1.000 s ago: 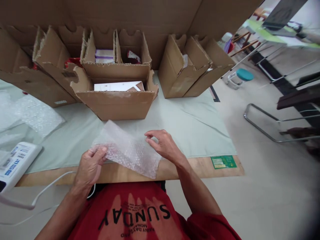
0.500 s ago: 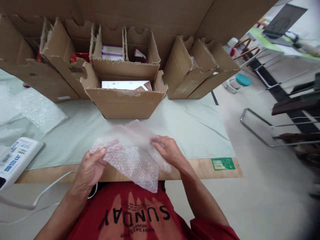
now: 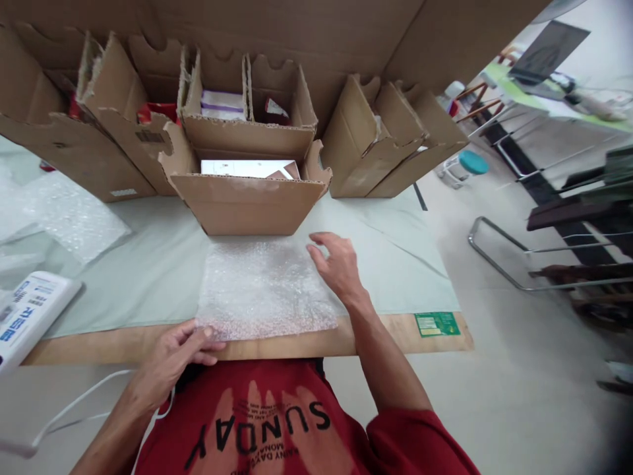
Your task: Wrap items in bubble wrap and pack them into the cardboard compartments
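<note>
A clear sheet of bubble wrap (image 3: 270, 284) lies flat on the pale green cloth, its near edge over the wooden table edge. At its near left corner is my left hand (image 3: 180, 349), thumb and fingers closed on the corner. My right hand (image 3: 339, 264) is by the sheet's right edge, thumb and forefinger apart, holding nothing. Just beyond the sheet stands a cardboard bin (image 3: 252, 208) with a white box (image 3: 242, 168) inside.
More cardboard bins (image 3: 366, 142) line the back, some with red or purple-and-white packs. Loose bubble wrap (image 3: 79, 211) and a white device with blue print (image 3: 34, 310) are at left. A green card (image 3: 438, 324) lies at the right front edge. A teal-topped stool (image 3: 472, 162) stands on the floor.
The bubble wrap, held up and folded in both hands before, now lies spread on the cloth. My right hand has let go and moved slightly away; my left hand has come lower.
</note>
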Action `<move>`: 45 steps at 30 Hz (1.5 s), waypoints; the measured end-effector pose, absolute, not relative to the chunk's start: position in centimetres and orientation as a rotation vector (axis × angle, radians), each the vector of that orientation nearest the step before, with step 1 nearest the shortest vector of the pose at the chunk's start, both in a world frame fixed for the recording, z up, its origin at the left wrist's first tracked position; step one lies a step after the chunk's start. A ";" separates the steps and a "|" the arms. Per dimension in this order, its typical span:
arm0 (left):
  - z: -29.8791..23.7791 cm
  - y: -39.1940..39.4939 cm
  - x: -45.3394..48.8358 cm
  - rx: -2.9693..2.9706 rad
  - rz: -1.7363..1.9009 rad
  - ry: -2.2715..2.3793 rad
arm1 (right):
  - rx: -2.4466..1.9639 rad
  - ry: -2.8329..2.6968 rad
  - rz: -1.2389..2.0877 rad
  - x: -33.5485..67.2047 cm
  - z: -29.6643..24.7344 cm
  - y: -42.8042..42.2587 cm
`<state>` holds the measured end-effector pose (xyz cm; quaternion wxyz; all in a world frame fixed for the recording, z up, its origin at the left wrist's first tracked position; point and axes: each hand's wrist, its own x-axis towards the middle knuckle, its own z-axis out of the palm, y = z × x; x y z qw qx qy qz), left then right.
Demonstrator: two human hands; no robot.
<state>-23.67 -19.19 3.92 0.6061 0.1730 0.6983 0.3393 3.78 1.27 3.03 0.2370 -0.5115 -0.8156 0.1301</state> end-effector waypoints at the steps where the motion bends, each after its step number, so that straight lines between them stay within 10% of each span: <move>1: 4.1 -18.9 -24.1 0.414 0.785 1.648 | -1.488 -2.177 0.403 5.1 2.4 0.7; 9: 3.4 -16.8 -23.7 0.757 0.865 1.912 | -1.644 -1.994 0.757 5.6 -0.2 -2.2; 21: 2.4 -17.5 -24.8 1.639 0.481 2.484 | -1.570 -2.124 0.229 5.8 0.2 -3.1; 45: -0.8 -13.7 -19.9 2.276 0.404 2.034 | -1.517 -2.487 0.233 3.5 -0.1 -7.1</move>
